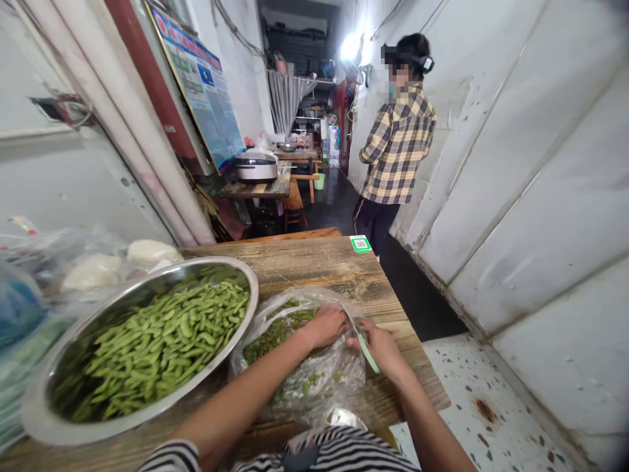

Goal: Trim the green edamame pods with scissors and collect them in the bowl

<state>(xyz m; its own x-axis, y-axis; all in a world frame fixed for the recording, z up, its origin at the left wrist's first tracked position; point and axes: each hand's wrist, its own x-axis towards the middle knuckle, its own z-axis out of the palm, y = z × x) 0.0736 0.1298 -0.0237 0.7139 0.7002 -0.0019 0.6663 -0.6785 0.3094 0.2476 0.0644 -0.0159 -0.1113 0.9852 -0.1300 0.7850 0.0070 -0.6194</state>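
Observation:
A wide steel basin full of green soybean pods stands on the left of the wooden table. Beside it lies a clear plastic bag with green pods and trimmings in it. My left hand is over the bag's right part, fingers curled together; what they pinch is hidden. In my right hand is a pair of scissors with pale green handles, the metal blades pointing up toward my left fingers.
Plastic bags with whitish contents crowd the table's left end. A green QR card lies at the far edge. Beyond, a person in a checked shirt stands by the right wall. A rice cooker sits on another table.

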